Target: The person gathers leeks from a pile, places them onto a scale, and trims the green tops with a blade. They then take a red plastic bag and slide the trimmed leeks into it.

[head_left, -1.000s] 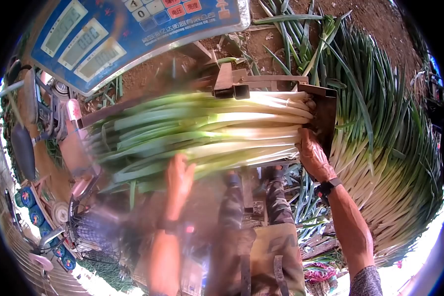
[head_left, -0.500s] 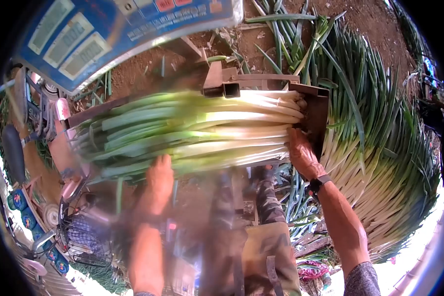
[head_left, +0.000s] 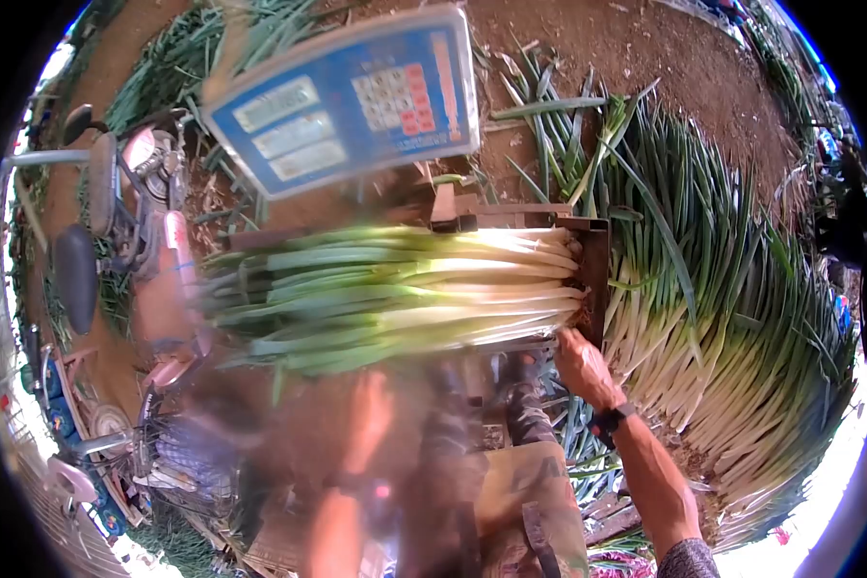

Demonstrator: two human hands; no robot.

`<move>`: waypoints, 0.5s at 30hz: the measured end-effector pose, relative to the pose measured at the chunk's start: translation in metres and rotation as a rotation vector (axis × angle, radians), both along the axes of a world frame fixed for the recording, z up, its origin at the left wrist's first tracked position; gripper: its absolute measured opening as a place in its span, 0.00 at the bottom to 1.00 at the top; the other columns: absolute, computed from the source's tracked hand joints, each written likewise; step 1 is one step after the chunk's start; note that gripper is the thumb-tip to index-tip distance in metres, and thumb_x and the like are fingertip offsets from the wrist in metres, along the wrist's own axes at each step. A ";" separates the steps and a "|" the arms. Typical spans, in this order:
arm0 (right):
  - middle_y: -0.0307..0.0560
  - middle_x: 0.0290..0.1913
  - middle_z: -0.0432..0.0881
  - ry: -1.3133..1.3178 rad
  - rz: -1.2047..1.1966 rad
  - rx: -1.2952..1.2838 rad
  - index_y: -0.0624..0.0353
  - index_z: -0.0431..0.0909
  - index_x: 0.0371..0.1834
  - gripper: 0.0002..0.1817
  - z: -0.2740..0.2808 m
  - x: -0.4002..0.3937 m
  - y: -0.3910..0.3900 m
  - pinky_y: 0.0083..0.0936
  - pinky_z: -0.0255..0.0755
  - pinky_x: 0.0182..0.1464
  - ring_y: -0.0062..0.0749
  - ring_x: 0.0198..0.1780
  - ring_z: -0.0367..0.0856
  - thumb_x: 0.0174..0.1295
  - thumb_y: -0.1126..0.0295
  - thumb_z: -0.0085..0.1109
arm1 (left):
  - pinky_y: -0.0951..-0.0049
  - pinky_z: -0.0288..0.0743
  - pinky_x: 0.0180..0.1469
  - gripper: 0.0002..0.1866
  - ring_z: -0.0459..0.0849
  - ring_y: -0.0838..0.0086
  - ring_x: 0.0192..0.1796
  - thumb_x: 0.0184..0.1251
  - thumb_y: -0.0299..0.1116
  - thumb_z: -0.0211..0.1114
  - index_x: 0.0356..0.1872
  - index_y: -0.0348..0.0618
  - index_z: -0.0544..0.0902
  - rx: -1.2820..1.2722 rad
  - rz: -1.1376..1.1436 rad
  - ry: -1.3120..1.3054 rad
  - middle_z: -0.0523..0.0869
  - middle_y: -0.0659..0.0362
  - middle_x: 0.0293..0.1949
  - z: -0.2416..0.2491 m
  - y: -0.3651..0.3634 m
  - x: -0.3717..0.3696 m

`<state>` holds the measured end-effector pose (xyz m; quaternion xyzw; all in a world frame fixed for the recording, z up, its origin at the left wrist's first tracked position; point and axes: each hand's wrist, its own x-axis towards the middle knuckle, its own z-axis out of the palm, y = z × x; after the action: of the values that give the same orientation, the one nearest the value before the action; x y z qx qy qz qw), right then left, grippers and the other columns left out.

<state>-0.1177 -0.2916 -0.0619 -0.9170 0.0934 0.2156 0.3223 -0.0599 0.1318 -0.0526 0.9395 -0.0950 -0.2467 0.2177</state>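
Observation:
A thick bundle of long green onions (head_left: 405,289) lies across a brown metal tray (head_left: 595,279), white root ends at the right and green leaves at the left. At the bundle's lower right edge, by the roots, is my right hand (head_left: 585,366), fingers curled inward; its fingertips are partly hidden. Just below the green part, my left hand (head_left: 368,409) is smeared by motion, and its fingers cannot be made out. Above the tray stands a blue scale display (head_left: 347,101) with a keypad.
A large heap of green onions (head_left: 732,318) fills the right side. Loose leaves (head_left: 559,116) lie on the soil behind the tray. Parked at the left is a vehicle with a black seat (head_left: 75,279). My legs and a tan cloth (head_left: 530,501) are below.
The view has shifted, so the display and tray look smaller. My left hand has moved off the bundle's green part to just below it. My right hand remains near the roots.

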 end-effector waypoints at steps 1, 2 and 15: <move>0.66 0.42 0.81 -0.003 0.038 0.022 0.66 0.76 0.51 0.15 0.008 -0.015 0.003 0.50 0.78 0.44 0.65 0.44 0.83 0.61 0.75 0.60 | 0.53 0.81 0.53 0.17 0.86 0.46 0.51 0.63 0.27 0.72 0.52 0.41 0.81 0.001 0.048 0.124 0.87 0.45 0.48 0.010 -0.001 -0.014; 0.66 0.39 0.81 0.019 0.007 0.077 0.65 0.75 0.46 0.11 0.019 -0.030 0.007 0.51 0.77 0.42 0.65 0.42 0.83 0.61 0.75 0.59 | 0.53 0.81 0.53 0.15 0.86 0.46 0.51 0.66 0.30 0.71 0.51 0.41 0.82 -0.084 0.109 0.177 0.87 0.44 0.47 0.006 0.009 -0.042; 0.65 0.43 0.89 0.618 -0.337 0.081 0.61 0.86 0.51 0.25 0.101 -0.205 0.028 0.44 0.82 0.53 0.59 0.50 0.89 0.64 0.50 0.66 | 0.54 0.82 0.50 0.14 0.89 0.46 0.46 0.71 0.40 0.68 0.46 0.40 0.86 -0.270 0.420 0.592 0.91 0.43 0.40 0.129 0.033 -0.170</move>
<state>-0.3227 -0.2632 0.0391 -0.7667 0.3280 0.4300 0.3459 -0.2300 0.1651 0.0760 0.7896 0.1350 -0.4424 0.4032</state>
